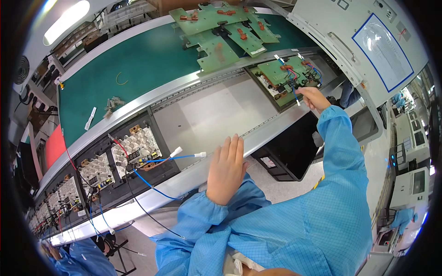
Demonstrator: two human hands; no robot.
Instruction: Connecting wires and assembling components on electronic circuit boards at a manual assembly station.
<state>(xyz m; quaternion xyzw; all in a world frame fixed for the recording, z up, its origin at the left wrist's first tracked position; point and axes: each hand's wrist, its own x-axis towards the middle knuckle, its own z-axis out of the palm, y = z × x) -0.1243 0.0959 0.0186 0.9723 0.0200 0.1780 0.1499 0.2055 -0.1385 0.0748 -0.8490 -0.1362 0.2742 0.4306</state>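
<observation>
Fingers stretched out flat, my left hand (226, 172) hovers at the near rail of the conveyor and holds nothing. My right hand (313, 100) reaches out to the right, its thumb and fingertips pinched at a blue wire (294, 90) that ends in a white connector. This wire belongs to a green circuit board (272, 72) with brown parts, and more red and blue wires lead off it. The board lies in a dark tray (281, 105) on the conveyor. Exactly how the fingertips meet the wire is too small to make out.
Left on the line, another dark tray (165, 161) carries circuit boards (136, 149) with loose wires hanging over the near rail (161, 195). Several green panels (216, 50) overlap on the green mat (152, 50). A white machine (331, 27) stands far right; a black bin (294, 152) sits below.
</observation>
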